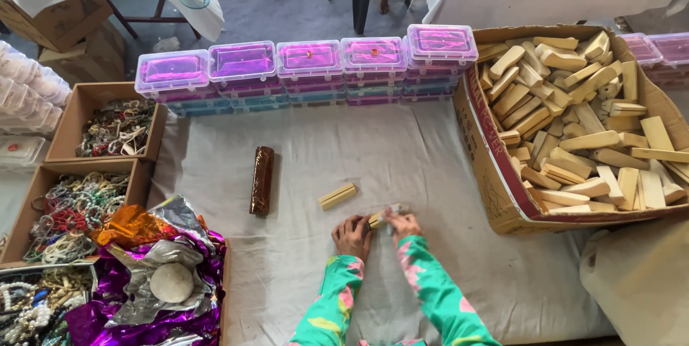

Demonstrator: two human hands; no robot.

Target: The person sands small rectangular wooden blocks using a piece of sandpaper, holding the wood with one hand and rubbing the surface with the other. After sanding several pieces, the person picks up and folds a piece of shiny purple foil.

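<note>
A small pale wooden block (pixel 378 217) lies low in the middle of the frame on the white cloth (pixel 402 166), pinched between both hands. The left hand (pixel 352 236) rests knuckles-up on the cloth with its fingers curled close, their tips at the block's left end; the right hand (pixel 402 224) closes over the block's right end, fingers bent tight around it along with something pale and thin that is too small to make out. Most of the block is covered by the fingers, so its full length cannot be seen. Both forearms, in green sleeves with pink flowers, rise from the bottom edge of the frame and angle inward toward each other, wrists low on the cloth. Just above and left of the hands a second wooden block (pixel 337 196) lies alone, tilted, apart from them. Further left a dark brown wrapped roll (pixel 262 180) lies upright in the picture. A row of clear lidded boxes (pixel 308 66) with purple contents runs across the top of the cloth. At right, a large cardboard box (pixel 488 166) is heaped with wooden blocks. At left, cardboard trays (pixel 61 120) hold tangled beaded strings, and crumpled purple and silver foil (pixel 154 288) fills the lower left corner, partly cut off.
</note>
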